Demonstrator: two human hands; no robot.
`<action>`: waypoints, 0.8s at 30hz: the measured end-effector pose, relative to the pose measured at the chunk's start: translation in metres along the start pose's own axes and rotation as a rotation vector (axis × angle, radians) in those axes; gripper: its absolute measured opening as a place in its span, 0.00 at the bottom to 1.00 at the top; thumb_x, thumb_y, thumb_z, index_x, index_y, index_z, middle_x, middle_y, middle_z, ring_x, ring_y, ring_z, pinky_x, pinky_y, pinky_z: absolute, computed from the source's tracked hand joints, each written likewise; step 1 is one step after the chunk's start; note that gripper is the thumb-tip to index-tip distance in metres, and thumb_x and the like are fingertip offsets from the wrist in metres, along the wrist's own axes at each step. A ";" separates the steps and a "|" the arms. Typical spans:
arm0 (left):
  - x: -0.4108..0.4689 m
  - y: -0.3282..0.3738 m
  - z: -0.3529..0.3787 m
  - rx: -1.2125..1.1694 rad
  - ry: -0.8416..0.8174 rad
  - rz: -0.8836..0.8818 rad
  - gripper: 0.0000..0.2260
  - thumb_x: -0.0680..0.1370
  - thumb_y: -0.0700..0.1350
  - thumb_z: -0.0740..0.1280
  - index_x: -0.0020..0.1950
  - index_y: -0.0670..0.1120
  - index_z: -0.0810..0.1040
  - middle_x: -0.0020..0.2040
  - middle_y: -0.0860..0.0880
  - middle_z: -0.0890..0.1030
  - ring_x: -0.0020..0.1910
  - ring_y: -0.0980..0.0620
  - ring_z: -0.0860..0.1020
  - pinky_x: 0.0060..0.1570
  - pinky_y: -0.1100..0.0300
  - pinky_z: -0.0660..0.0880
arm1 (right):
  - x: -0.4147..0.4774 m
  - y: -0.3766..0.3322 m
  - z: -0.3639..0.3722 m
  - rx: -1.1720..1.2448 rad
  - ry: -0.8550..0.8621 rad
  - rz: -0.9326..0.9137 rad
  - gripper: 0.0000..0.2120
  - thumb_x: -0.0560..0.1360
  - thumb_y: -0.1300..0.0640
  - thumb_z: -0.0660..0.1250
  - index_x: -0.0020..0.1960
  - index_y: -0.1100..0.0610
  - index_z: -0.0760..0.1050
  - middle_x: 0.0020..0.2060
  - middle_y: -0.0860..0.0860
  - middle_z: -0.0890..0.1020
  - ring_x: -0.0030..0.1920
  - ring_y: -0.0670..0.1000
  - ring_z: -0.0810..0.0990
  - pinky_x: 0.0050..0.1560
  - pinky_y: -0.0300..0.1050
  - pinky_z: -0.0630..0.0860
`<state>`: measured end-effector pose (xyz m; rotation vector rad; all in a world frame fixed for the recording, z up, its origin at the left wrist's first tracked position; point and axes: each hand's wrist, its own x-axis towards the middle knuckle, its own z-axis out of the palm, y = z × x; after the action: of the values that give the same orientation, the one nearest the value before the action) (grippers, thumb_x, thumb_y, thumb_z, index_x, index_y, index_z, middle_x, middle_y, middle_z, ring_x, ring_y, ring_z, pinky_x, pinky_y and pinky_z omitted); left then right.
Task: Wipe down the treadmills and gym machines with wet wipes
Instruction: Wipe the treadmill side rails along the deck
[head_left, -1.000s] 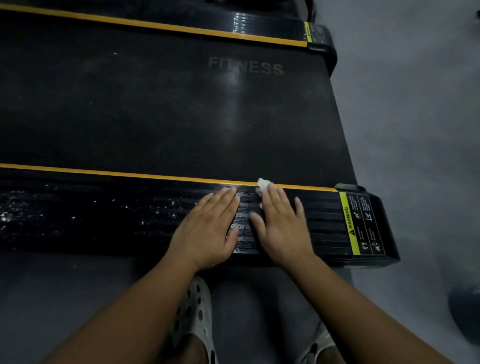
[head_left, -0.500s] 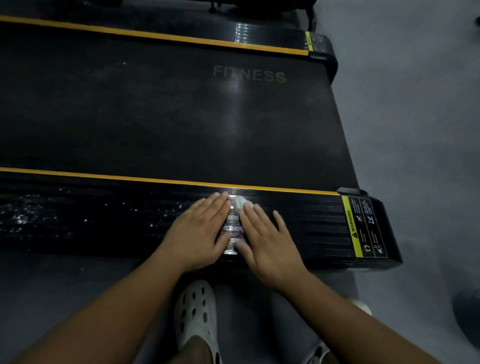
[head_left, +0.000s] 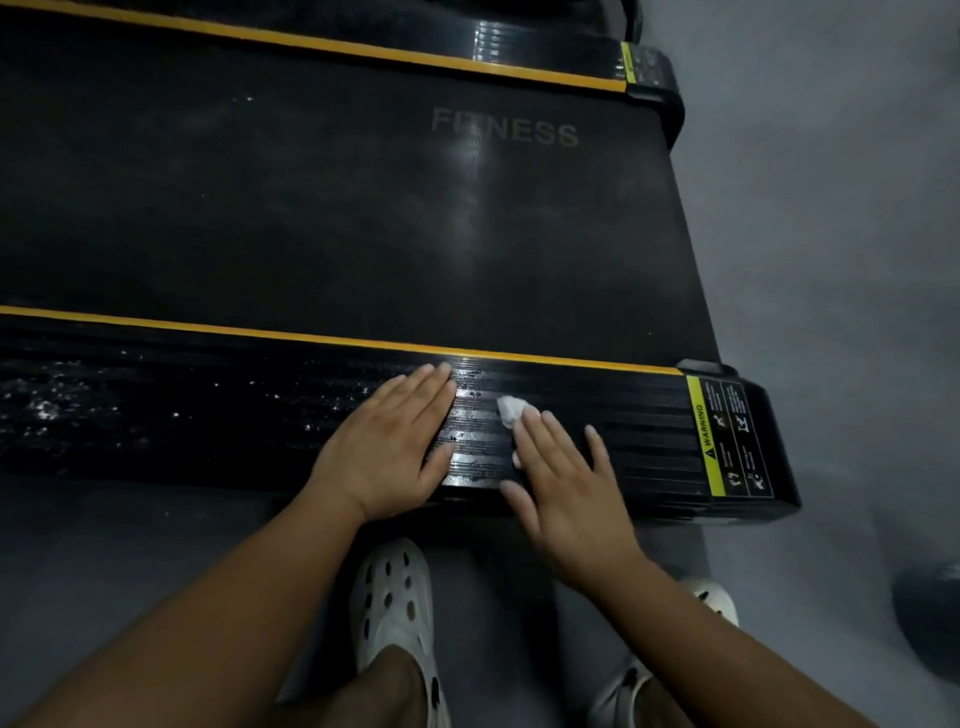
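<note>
A black treadmill lies across the view, its near side rail (head_left: 208, 415) ribbed, wet and edged by a yellow stripe. My right hand (head_left: 561, 478) presses a small white wet wipe (head_left: 511, 410) flat onto the rail with straight fingers; only the wipe's tip shows past the fingertips. My left hand (head_left: 387, 441) rests flat on the rail just left of it, fingers together. Between the two hands the rail shines with moisture.
The dark belt (head_left: 363, 208) marked FITNESS runs beyond the rail. A yellow warning label (head_left: 727, 436) marks the rail's right end cap. Grey floor (head_left: 831, 208) lies to the right. My feet in white clogs (head_left: 395, 618) stand below the rail.
My right hand slid the wipe toward me and leftward along the rail, then back right a little. The left hand stayed pressed on the rail.
</note>
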<state>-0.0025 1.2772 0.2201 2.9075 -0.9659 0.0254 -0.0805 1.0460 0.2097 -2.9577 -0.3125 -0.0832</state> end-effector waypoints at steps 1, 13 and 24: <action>0.000 -0.001 -0.001 -0.002 -0.005 -0.001 0.31 0.81 0.57 0.54 0.77 0.38 0.67 0.79 0.41 0.65 0.78 0.44 0.65 0.76 0.50 0.57 | 0.004 -0.011 0.002 0.035 -0.017 0.027 0.31 0.83 0.38 0.47 0.79 0.55 0.63 0.79 0.51 0.63 0.79 0.51 0.60 0.75 0.60 0.54; 0.003 -0.002 0.000 0.002 0.002 0.013 0.32 0.80 0.58 0.54 0.77 0.38 0.67 0.79 0.41 0.65 0.78 0.44 0.64 0.76 0.49 0.57 | 0.012 -0.034 0.008 0.062 -0.038 -0.066 0.31 0.83 0.39 0.49 0.79 0.55 0.64 0.79 0.52 0.64 0.79 0.52 0.60 0.74 0.60 0.53; 0.002 -0.002 0.002 -0.001 -0.009 -0.001 0.33 0.80 0.59 0.54 0.78 0.39 0.66 0.79 0.42 0.65 0.79 0.45 0.63 0.77 0.49 0.57 | 0.057 -0.031 -0.003 0.143 -0.153 -0.010 0.35 0.82 0.37 0.39 0.82 0.54 0.57 0.81 0.49 0.56 0.81 0.49 0.50 0.79 0.59 0.44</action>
<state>0.0004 1.2779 0.2180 2.9092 -0.9655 0.0118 -0.0315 1.0864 0.2221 -2.8256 -0.3385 0.1582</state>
